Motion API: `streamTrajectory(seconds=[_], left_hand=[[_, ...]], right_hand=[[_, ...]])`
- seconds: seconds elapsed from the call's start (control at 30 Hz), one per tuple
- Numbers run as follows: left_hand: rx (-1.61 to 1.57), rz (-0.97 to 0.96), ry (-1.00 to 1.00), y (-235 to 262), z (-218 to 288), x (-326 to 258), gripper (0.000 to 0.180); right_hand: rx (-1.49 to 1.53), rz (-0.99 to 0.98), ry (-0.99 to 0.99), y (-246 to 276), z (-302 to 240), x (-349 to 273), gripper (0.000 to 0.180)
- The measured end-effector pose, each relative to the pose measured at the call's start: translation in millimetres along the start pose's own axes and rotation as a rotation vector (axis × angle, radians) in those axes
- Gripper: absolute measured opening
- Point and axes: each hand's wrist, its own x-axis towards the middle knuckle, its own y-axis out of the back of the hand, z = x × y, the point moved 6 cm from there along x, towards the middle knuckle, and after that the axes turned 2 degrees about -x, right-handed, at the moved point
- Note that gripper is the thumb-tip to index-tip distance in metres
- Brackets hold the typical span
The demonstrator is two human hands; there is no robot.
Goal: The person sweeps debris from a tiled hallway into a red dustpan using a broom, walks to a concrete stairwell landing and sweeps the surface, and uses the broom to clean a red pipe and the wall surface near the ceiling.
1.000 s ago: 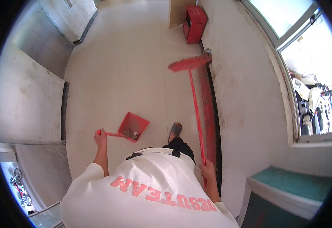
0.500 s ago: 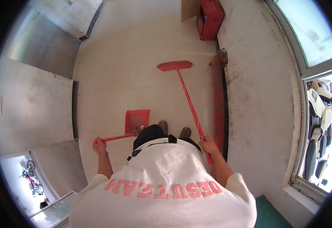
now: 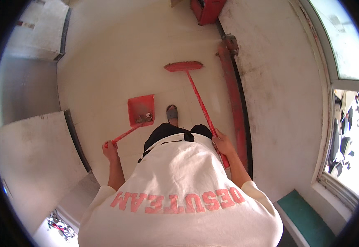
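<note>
My left hand (image 3: 111, 150) is closed round the handle end of a red dustpan (image 3: 140, 105). The pan lies ahead and to the left of my body, with some crumpled litter (image 3: 145, 118) gathered at its handle side. In my right hand (image 3: 224, 143) is the striped red stick of a broom (image 3: 183, 66), gripped near its top end. Its wide red head with dark bristles is farther out over the pale tiled floor, ahead and right of the dustpan. A grey slipper (image 3: 171, 112) on one foot shows between the two tools.
A red pipe (image 3: 233, 99) runs along the foot of the right wall. Beyond its far end stands a red metal box (image 3: 206, 10). White wall corners with a dark skirting (image 3: 77, 142) jut in on the left. A green surface (image 3: 305, 216) is at lower right, below a window.
The dustpan has swung farther ahead of me, and its litter shows more fully. The surroundings have shifted and turned in view. One foot is now hidden below me; both hands keep their hold.
</note>
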Motion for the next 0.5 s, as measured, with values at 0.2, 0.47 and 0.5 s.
streamTrajectory(seconds=[0.2,0.47,0.5], left_hand=[[0.107,-0.253,-0.170,-81,42,63,0.019],[0.160,-0.260,-0.289,-155,90,96,0.018],[0.182,-0.248,-0.290,-165,102,96,0.017]], right_hand=[[-0.015,0.293,0.028,-21,89,-36,0.053],[0.303,0.191,-0.077,-34,32,-29,0.056],[0.377,0.158,-0.095,-36,28,-22,0.058]])
